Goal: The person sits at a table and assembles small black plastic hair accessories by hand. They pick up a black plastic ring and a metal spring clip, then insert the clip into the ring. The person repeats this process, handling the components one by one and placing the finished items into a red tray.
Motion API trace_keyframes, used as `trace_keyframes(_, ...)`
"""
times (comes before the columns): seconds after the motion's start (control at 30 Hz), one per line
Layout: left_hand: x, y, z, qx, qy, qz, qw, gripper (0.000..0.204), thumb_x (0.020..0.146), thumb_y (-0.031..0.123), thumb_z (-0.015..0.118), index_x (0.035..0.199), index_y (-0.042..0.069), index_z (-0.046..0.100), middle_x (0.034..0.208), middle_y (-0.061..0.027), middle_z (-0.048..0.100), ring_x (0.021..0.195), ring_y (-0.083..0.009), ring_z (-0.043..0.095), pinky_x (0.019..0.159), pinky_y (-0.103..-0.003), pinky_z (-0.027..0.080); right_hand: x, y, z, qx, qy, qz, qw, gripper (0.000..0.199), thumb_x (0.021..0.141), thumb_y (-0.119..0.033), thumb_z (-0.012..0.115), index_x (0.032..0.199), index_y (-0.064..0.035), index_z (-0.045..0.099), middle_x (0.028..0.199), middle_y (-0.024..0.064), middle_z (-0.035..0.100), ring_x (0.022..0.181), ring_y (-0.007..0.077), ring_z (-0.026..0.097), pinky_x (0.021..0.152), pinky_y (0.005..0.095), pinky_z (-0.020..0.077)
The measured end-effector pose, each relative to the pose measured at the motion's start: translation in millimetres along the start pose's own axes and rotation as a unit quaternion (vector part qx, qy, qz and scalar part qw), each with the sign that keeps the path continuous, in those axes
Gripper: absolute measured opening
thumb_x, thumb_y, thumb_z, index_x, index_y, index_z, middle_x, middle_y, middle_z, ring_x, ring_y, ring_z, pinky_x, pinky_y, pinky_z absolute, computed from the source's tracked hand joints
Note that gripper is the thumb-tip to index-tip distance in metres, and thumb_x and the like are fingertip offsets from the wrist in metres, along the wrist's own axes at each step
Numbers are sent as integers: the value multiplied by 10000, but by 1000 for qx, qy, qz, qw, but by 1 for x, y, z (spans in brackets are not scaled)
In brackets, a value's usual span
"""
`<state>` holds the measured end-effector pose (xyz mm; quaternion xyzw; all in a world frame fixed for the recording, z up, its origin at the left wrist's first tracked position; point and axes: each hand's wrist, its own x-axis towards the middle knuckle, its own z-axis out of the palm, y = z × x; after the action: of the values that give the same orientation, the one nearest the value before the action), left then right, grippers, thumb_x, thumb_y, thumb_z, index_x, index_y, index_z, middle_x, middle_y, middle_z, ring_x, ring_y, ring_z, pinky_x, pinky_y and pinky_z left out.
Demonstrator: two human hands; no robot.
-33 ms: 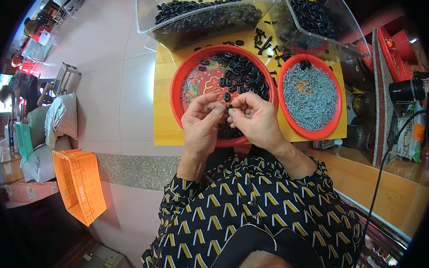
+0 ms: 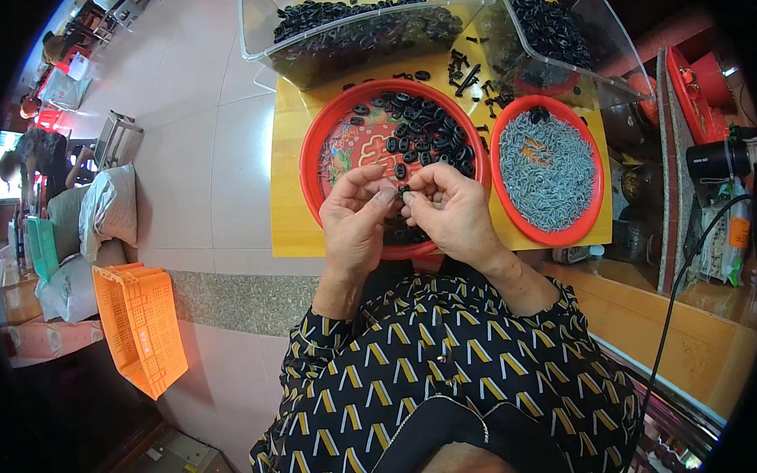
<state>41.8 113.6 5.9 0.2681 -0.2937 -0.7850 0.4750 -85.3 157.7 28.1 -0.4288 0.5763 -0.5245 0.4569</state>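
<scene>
Over the near part of a round red tray [image 2: 311, 155], both hands meet fingertip to fingertip. A small black plastic part [image 2: 403, 189] is pinched between them, mostly covered by the fingers. My left hand [image 2: 353, 221] closes thumb and forefinger on its left side. On the other side my right hand [image 2: 457, 217] pinches it with thumb and fingers. Whether a screw is in the part is too small to tell. Many oval black plastic parts with holes [image 2: 437, 134] lie in the tray, mainly toward its right side, with some below the hands.
Right of the tray, a red oval tray [image 2: 554, 237] holds small silvery screws [image 2: 551, 176]. Clear plastic bins [image 2: 363, 37] of black parts stand behind, near loose black pieces [image 2: 465, 79] on the yellow table [image 2: 290, 214]. An orange crate [image 2: 140, 328] is on the floor at left.
</scene>
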Motion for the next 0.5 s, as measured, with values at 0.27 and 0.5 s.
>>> trace_keyframes(0.27, -2, -4, 3, 77, 16, 49, 996, 248, 763, -41, 572, 1003, -23, 515, 822, -49, 576, 713, -86, 547, 640, -193, 451, -1, 4, 0, -32, 5, -23, 999, 69, 787, 18, 538, 852, 11, 515, 745, 24, 543, 629, 44, 543, 551, 186, 492)
trace_keyframes(0.5, 0, -5, 4, 148, -2, 75, 986, 209, 756, -59, 568, 959, -23, 531, 804, -49, 584, 733, -84, 555, 646, -195, 455, -2, 2, -3, -1, -3, 2, 1000, 52, 788, 17, 544, 837, 17, 527, 755, 32, 556, 632, 53, 556, 546, 187, 495)
